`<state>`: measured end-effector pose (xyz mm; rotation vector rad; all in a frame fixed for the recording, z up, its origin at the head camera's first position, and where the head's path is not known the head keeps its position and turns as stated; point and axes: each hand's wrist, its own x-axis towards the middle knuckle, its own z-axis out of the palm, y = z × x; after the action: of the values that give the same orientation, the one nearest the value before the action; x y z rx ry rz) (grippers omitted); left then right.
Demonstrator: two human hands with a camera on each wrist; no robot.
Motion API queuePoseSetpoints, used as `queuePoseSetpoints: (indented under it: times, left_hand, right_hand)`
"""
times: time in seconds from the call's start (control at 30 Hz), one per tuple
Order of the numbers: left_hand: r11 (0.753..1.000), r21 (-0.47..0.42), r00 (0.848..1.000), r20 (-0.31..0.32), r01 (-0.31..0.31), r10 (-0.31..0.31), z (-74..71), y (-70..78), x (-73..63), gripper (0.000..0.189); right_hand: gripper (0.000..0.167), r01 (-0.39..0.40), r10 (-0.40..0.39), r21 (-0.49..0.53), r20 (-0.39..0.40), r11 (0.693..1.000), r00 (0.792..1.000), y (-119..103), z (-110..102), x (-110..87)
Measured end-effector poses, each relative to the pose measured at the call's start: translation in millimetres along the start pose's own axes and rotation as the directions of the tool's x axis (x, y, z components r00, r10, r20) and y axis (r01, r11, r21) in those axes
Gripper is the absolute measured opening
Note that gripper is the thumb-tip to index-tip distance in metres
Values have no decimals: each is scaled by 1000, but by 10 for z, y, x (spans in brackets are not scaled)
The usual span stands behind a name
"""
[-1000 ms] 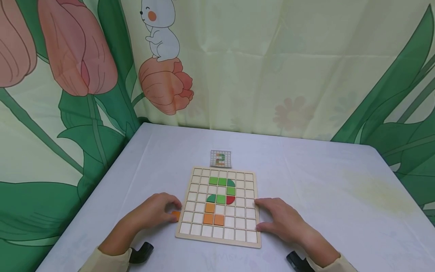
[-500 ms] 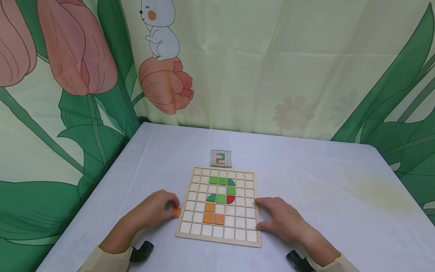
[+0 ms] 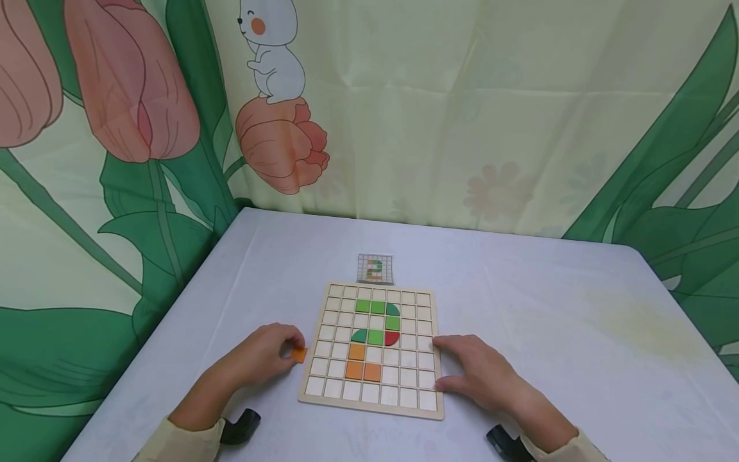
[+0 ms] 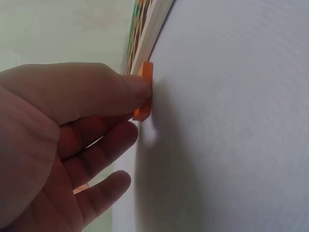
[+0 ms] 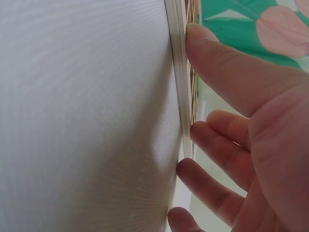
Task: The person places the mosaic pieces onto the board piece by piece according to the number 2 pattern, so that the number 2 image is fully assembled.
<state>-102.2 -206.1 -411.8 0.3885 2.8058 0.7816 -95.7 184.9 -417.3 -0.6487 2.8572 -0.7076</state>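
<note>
My left hand [image 3: 268, 354] pinches an orange square tile [image 3: 298, 355] between thumb and finger, just off the left edge of a wooden grid board [image 3: 369, 409]. The left wrist view shows the thumb across the orange tile [image 4: 147, 69], close to the board's rim [image 4: 153, 29]; the other fingers hang loosely curved. On the board, green squares, dark green quarter-rounds, a red quarter-round [image 3: 392, 338] and orange squares [image 3: 355, 370] sit in the cells. Along the board's right edge rests my right hand [image 3: 484, 374], thumb and fingertips touching it with the fingers spread.
Behind the board lies a small pattern card [image 3: 375, 269] printed with a similar coloured figure. A white cloth [image 3: 548, 321] covers the table. A printed curtain [image 3: 416, 128] with tulips hangs behind it and to the left.
The orange tile in my left hand has shifted and turned slightly between the fingers, with more of it showing now. The right hand and the board have stayed put.
</note>
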Motion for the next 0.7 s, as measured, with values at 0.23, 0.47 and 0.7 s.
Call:
queuePoseSetpoints:
  times: [0.23, 0.47, 0.7]
  left_hand:
    - [998, -23, 998, -29, 64, -64, 23, 26, 38, 24]
    - [998, -38, 996, -71, 43, -46, 64, 130, 91, 21]
    - [998, -63, 998, -56, 9, -13, 105, 286, 156, 21]
  right_hand:
    - [66, 1, -1, 4, -1, 1000, 1000, 0, -2, -5]
    - [66, 6, -6, 2, -9, 1000, 1000, 8, 2, -10]
    - [66, 11, -11, 0, -11, 1000, 1000, 8, 3, -8]
